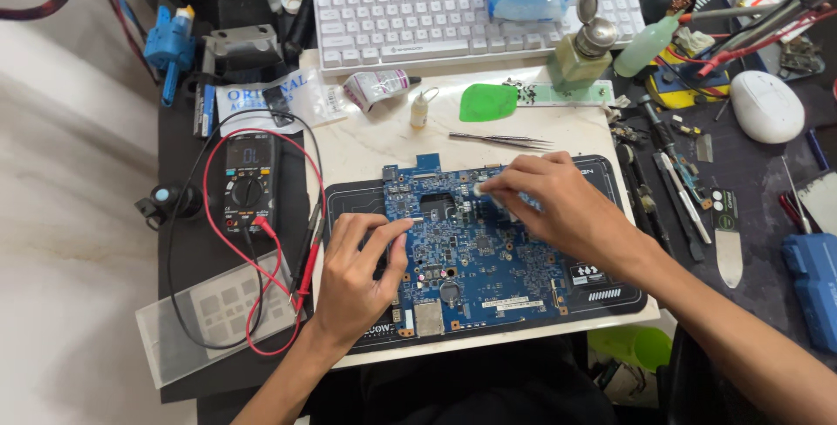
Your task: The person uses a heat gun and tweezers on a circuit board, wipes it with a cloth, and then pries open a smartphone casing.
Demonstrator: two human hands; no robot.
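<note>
Here the blue circuit board (475, 251) lies flat on a dark work mat (610, 290) on the pale surface (384, 142), just in front of a white keyboard (418, 20). The left hand (353, 277) rests on the board's left edge, fingers spread and pressing down — steadying it rather than gripping it. The right hand (558, 203) hovers over the board's upper middle, its grip pinched on a small white piece (482, 188), which may be a swab or a bit of cloth; it is too small to tell.

The board looks light, thin and stiff, and it is probably fragile — crowded with tiny soldered parts, a coin cell and bare connectors. A safe hold would likely be at the bare edges or corners, never across the components, with even pressure so it does not flex.

A good deal is hidden. The right hand covers the board's upper right part and whatever the white piece touches. The left palm hides the lower-left corner. Near by lie tweezers (501, 139), a green plastic pick (488, 102), a multimeter (250, 183) with red and black leads and a small bottle (420, 111); the tools at the right edge are cluttered and hard to sort out.
</note>
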